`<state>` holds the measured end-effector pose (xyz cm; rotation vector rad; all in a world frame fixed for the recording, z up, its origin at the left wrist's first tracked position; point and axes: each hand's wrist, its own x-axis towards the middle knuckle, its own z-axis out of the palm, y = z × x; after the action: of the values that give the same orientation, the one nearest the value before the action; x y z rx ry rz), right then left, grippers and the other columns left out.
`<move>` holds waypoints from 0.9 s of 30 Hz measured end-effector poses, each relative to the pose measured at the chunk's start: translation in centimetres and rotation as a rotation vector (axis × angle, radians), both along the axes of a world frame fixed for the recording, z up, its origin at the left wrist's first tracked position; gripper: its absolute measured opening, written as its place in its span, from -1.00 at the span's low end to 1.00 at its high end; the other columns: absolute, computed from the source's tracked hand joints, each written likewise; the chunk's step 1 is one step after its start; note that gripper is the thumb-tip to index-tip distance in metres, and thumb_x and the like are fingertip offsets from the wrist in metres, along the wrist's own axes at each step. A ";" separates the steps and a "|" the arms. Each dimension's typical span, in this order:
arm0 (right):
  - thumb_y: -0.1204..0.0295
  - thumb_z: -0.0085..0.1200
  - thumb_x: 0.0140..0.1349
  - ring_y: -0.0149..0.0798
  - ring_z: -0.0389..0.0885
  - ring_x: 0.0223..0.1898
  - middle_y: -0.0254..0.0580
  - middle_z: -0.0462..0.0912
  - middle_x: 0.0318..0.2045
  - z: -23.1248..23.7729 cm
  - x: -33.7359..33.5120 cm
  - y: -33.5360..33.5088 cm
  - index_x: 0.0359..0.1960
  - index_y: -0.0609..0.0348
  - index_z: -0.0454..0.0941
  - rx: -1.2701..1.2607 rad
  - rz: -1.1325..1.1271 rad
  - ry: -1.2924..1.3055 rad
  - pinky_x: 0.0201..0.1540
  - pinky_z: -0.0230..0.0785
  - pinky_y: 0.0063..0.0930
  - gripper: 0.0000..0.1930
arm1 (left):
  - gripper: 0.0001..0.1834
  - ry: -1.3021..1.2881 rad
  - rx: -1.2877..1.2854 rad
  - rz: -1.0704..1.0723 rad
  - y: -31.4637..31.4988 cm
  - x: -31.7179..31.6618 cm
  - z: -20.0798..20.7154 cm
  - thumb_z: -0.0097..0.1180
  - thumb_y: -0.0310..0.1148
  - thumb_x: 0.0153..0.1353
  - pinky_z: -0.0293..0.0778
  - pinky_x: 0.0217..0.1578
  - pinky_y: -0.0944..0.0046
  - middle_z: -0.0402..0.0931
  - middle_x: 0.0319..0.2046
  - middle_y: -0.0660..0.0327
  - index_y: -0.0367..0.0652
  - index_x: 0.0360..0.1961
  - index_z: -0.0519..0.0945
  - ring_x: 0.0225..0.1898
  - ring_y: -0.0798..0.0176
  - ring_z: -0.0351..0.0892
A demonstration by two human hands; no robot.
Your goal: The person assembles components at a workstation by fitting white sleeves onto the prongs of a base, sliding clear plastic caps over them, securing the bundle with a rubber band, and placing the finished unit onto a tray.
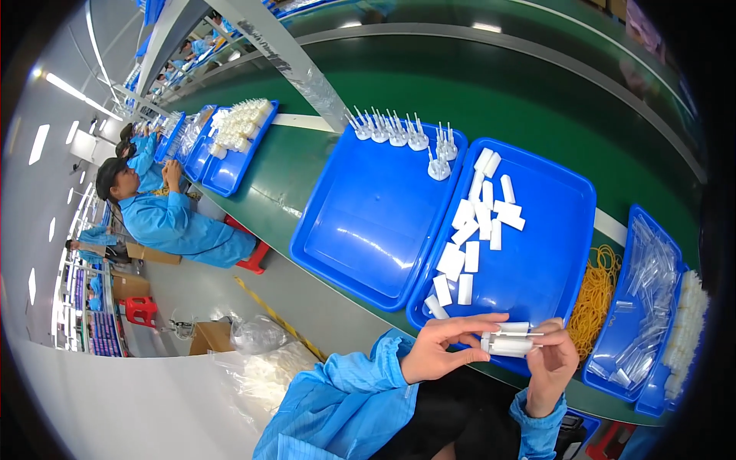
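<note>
My left hand (448, 351) pinches the base end of a white plastic pronged part (509, 345), held sideways over the near edge of the right-hand blue tray (548, 261). White tube-like pieces sit along its prongs. At the other end, the fingers of my right hand (553, 359) close on the same part, partly hiding its tips. In that tray lie several loose white tube pieces (484, 211). The blue tray to its left (360, 230) carries several upright white pronged parts (399, 134) along its far side.
Yellow rubber bands (594, 307) are heaped right of the trays. Beyond them, a blue tray holds clear plastic tubes (640, 307), beside white pieces (686, 337). A metal post (284, 57) rises behind. Co-workers, one in a blue smock (172, 222), sit along the green bench (264, 180).
</note>
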<state>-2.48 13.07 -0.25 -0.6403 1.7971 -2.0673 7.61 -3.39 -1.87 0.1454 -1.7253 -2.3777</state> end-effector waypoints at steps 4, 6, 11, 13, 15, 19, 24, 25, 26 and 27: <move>0.56 0.19 -0.08 -0.23 0.38 -0.31 -0.16 0.58 -0.42 0.7 -0.2 -1.0 -0.47 0.22 0.49 0.201 -0.007 0.290 -0.14 0.19 -0.38 -0.87 | -0.60 0.009 -0.010 -0.015 -0.9 -0.1 -0.3 0.15 -0.66 0.01 0.53 -0.14 0.35 0.37 0.07 -0.03 -0.28 -0.06 0.50 -0.11 0.19 0.55; 0.56 0.18 -0.08 -0.23 0.38 -0.31 -0.15 0.57 -0.41 1.3 -0.3 -1.5 -0.46 0.23 0.49 0.216 0.001 0.347 -0.15 0.20 -0.37 -0.87 | -0.60 0.032 0.013 -0.007 -1.4 0.1 0.0 0.14 -0.68 0.02 0.53 -0.12 0.31 0.36 0.08 -0.05 -0.31 -0.05 0.49 -0.06 0.16 0.51; 0.53 0.02 0.06 -0.18 0.39 -0.31 -0.11 0.52 -0.40 1.2 -0.4 -3.6 -0.40 0.28 0.47 0.197 -0.084 0.335 -0.17 0.23 -0.38 -0.91 | -0.55 0.089 0.244 0.070 -2.6 1.4 0.0 0.05 -0.69 0.08 0.52 -0.10 0.23 0.26 0.14 -0.09 -0.37 0.06 0.38 0.06 0.08 0.41; 0.54 -0.08 0.14 -0.13 0.42 -0.27 -0.05 0.51 -0.34 1.9 -0.5 -5.2 -0.33 0.31 0.46 0.309 0.005 0.467 -0.15 0.25 -0.36 -0.89 | -0.53 0.150 0.393 0.071 -3.4 1.9 0.0 0.02 -0.69 0.11 0.51 -0.09 0.22 0.22 0.17 -0.08 -0.36 0.10 0.33 0.08 0.07 0.38; 0.57 -0.16 0.19 -0.10 0.44 -0.21 0.01 0.49 -0.26 2.0 0.1 -6.8 -0.25 0.33 0.47 0.553 0.067 0.644 -0.12 0.26 -0.34 -0.83 | -0.53 0.159 0.438 0.101 -3.9 2.6 -0.4 0.00 -0.67 0.13 0.51 -0.11 0.23 0.19 0.19 -0.07 -0.36 0.11 0.31 0.08 0.08 0.37; 0.58 -0.12 0.18 0.02 0.42 -0.08 0.09 0.44 -0.13 1.4 1.4 -6.6 -0.11 0.32 0.44 0.383 0.007 0.092 0.01 0.21 -0.29 -0.76 | -0.55 0.252 0.461 0.166 -4.6 3.5 -0.2 -0.01 -0.65 0.15 0.54 -0.20 0.26 0.27 0.12 -0.03 -0.36 0.10 0.30 0.05 0.13 0.39; 0.31 -0.18 0.32 -0.08 0.47 -0.07 0.01 0.47 -0.05 2.0 1.5 -9.4 0.00 0.27 0.37 0.475 0.154 0.618 -0.03 0.29 -0.27 -0.67 | -0.56 0.212 0.435 0.364 -5.2 5.3 0.1 0.02 -0.46 0.20 0.55 -0.35 0.39 0.43 -0.04 -0.01 -0.33 0.10 0.27 -0.31 0.31 0.55; 0.30 -0.15 0.31 -0.03 0.45 -0.05 0.05 0.46 -0.06 2.2 1.6 -10.0 -0.02 0.27 0.38 0.649 0.236 1.034 0.03 0.24 -0.20 -0.67 | -0.56 0.210 0.434 0.377 -5.3 5.4 0.2 0.02 -0.46 0.20 0.55 -0.35 0.39 0.43 -0.04 -0.01 -0.33 0.10 0.27 -0.31 0.31 0.55; 0.26 -0.09 0.29 -0.06 0.39 0.03 -0.02 0.43 0.02 1.4 1.7 -9.8 0.04 0.17 0.37 0.697 0.299 1.045 0.13 0.12 -0.10 -0.64 | -0.56 0.197 0.480 0.355 -5.6 5.3 0.4 0.01 -0.46 0.20 0.55 -0.40 0.40 0.43 -0.05 -0.02 -0.33 0.10 0.28 -0.32 0.32 0.55; 0.26 -0.09 0.29 -0.06 0.39 0.03 -0.02 0.43 0.02 0.5 2.1 -10.0 0.04 0.17 0.37 0.704 0.299 1.044 0.13 0.12 -0.10 -0.64 | -0.57 0.183 0.528 0.327 -5.9 5.1 0.6 0.01 -0.45 0.21 0.55 -0.44 0.42 0.44 -0.06 -0.03 -0.33 0.09 0.28 -0.33 0.32 0.55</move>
<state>-0.40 3.11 0.27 -1.7796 2.4811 -0.7532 12.75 -9.24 -1.25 0.2544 -0.8859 -2.4395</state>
